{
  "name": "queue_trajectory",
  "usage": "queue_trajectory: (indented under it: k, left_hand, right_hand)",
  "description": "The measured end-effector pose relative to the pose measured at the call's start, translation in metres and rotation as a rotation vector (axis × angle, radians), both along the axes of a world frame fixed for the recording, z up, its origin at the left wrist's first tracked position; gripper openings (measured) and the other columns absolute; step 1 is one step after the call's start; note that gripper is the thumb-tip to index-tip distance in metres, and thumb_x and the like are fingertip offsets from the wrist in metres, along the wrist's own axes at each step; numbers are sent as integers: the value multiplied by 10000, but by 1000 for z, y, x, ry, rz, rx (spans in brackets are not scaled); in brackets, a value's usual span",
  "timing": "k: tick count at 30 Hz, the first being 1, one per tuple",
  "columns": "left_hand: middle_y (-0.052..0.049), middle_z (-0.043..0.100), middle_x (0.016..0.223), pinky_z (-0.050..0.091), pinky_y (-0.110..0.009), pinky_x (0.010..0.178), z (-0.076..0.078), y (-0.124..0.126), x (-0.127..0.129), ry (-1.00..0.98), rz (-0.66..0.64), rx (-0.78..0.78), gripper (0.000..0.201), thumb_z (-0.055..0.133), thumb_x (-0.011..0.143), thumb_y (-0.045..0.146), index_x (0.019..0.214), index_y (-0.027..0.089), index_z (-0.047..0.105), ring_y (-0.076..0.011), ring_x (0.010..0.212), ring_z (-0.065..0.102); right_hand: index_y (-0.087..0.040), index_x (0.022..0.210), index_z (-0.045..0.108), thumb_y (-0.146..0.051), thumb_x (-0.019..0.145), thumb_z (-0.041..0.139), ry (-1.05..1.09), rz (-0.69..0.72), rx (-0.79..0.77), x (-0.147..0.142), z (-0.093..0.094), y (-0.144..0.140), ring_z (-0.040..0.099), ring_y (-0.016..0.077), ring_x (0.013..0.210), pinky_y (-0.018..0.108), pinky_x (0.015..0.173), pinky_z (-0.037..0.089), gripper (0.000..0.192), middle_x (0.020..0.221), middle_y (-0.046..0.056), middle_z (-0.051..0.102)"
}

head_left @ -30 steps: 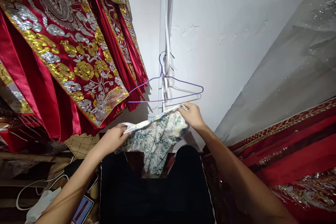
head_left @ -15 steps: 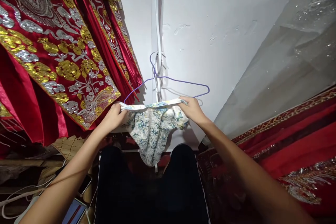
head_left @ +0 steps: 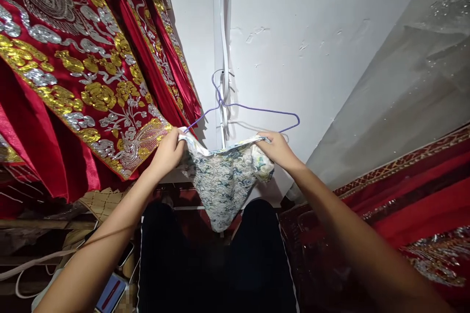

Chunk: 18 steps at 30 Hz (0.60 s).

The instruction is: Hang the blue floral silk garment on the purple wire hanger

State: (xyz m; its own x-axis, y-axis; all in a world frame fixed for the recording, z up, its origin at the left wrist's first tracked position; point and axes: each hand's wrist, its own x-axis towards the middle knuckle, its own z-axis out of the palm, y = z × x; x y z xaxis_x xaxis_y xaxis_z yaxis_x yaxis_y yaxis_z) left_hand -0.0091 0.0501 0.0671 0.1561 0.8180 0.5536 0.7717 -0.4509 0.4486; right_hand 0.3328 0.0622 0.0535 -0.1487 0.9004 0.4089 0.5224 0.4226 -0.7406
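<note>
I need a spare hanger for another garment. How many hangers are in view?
1: a purple wire hanger hooked on the white wall, just above the floral cloth held by left hand and right hand. Others may hide behind the red embroidered garments.

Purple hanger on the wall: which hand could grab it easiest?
Probably the right hand. It grips the patterned cloth just under the purple hanger end, while the left hand holds the other corner lower, near the red embroidered fabric.
</note>
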Motion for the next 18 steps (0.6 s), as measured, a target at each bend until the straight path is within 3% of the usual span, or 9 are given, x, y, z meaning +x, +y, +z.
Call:
queue_trajectory:
  k: [3, 5, 8, 10, 12, 15, 17, 18]
  left_hand:
    - [-104, 694, 1141, 473, -353, 934, 17, 3, 4, -43, -131, 60, 412, 475, 883, 193, 1282, 167, 570, -234, 1015, 645]
    - [-93, 713, 1154, 469, -341, 958, 24, 4, 1, -36, -205, 16, 393, 465, 899, 217, 1254, 170, 625, -232, 1038, 650]
    - [-75, 732, 1110, 477, -318, 925, 32, 3, -5, -27, -269, -64, 356, 442, 938, 292, 1168, 170, 685, -228, 1000, 655]
    - [-71, 734, 1075, 484, -295, 874, 37, 3, -8, -56, -315, -100, 345, 468, 946, 346, 1117, 163, 705, -228, 977, 655]
    - [-68, 740, 1008, 492, -271, 790, 41, 4, -10, -129, -377, -168, 332, 530, 930, 395, 1045, 151, 723, -223, 919, 661]
    - [-65, 751, 909, 498, -254, 681, 45, 9, -13, -356, -436, -356, 328, 663, 851, 437, 981, 146, 741, -210, 800, 676]
    - [-76, 767, 898, 516, -259, 659, 45, 12, -13, -535, -446, -486, 343, 746, 774, 431, 972, 150, 757, -214, 767, 691]
    - [-86, 774, 911, 529, -265, 660, 45, 13, -13, -609, -448, -537, 357, 777, 740, 420, 973, 150, 765, -220, 766, 701]
  right_hand:
    - [-173, 806, 727, -296, 825, 535, -33, 84, -6, 3, 3, -6, 536, 163, 636, 274, 592, 385, 229, 696, 24, 633]
    - [-178, 1063, 750, -256, 792, 571, -42, 55, 49, 12, 5, -12, 590, 184, 690, 287, 625, 426, 334, 803, 50, 691]
    - [-185, 1475, 497, -223, 739, 635, 62, -149, 163, 36, 11, -14, 589, 181, 618, 290, 565, 431, 749, 854, 68, 715]
    - [-180, 1558, 366, -239, 718, 678, 105, -253, 189, 55, 18, -8, 591, 185, 603, 289, 539, 431, 898, 862, 75, 722]
    - [-180, 1489, 489, -276, 705, 709, 53, -249, 137, 71, 27, 4, 627, 208, 671, 297, 568, 454, 820, 891, 87, 733]
    - [-177, 1084, 756, -353, 711, 718, -68, -111, -41, 85, 38, 22, 638, 232, 685, 301, 569, 452, 414, 800, 66, 728]
    - [-172, 893, 748, -377, 694, 727, -74, -88, -83, 85, 40, 30, 603, 209, 607, 284, 528, 416, 286, 674, 35, 676]
    - [-173, 889, 729, -370, 675, 737, -43, -118, -61, 83, 40, 32, 575, 189, 566, 273, 509, 395, 291, 626, 15, 640]
